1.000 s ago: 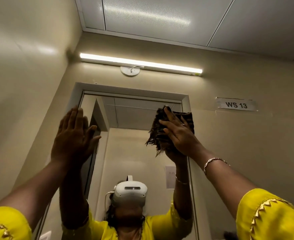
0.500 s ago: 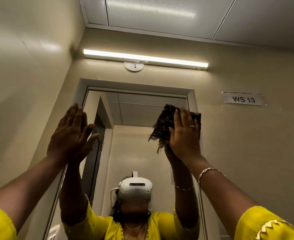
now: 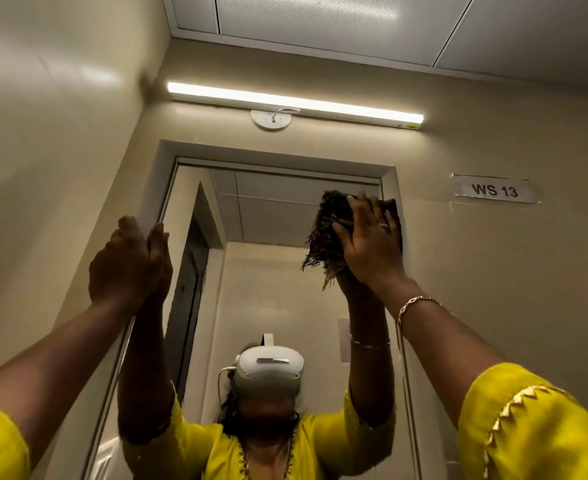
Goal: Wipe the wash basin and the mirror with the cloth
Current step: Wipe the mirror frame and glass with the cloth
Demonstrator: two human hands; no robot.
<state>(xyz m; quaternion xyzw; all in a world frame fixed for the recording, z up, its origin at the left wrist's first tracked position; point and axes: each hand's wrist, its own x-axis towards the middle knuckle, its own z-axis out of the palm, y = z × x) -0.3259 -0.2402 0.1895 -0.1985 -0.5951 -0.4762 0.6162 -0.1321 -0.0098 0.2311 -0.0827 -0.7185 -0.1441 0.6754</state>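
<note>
A tall framed mirror fills the wall ahead and reflects a person in a yellow top with a white headset. My right hand presses a dark brown fringed cloth flat against the mirror's upper right corner, close to the frame. My left hand is raised with its palm flat against the mirror's left edge, fingers together and pointing up, holding nothing. The wash basin is out of view below.
A lit tube lamp and a round white fitting hang above the mirror. A paper label reading WS 13 is stuck on the wall to the right. The left wall stands close beside my left arm.
My right hand has slid the cloth to the right along the mirror's top, reaching the right frame. My left hand has stayed at the mirror's left edge.
</note>
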